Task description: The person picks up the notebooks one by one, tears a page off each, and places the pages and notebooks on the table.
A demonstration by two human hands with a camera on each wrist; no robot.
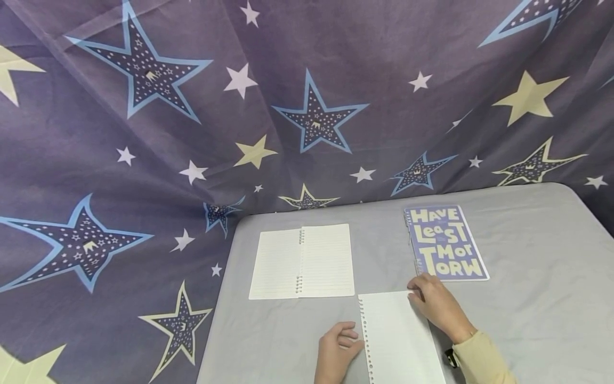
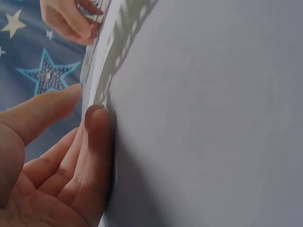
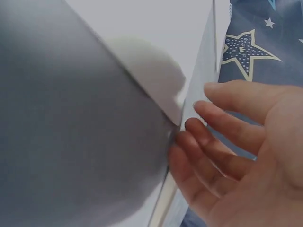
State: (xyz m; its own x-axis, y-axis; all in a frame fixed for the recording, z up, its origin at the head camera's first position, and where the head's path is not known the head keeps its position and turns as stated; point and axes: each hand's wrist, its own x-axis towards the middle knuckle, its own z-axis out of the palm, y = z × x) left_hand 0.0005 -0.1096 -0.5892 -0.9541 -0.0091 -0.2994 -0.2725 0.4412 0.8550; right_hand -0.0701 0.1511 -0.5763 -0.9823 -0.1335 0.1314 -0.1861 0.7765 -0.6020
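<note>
Behind the paper, open notebook left, closed notebook right.

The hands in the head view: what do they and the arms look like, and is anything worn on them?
The left hand and right hand are human, with no gloves visible. A beige sleeve covers the right arm, with a small black item at its cuff. No left sleeve shows.

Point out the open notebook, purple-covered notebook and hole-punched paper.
Open notebook [image 1: 309, 261], head view: right page, beside the spine.
Purple-covered notebook [image 1: 447, 243], head view: middle of the cover.
Hole-punched paper [image 1: 401, 338], head view: middle of its visible face.
</note>
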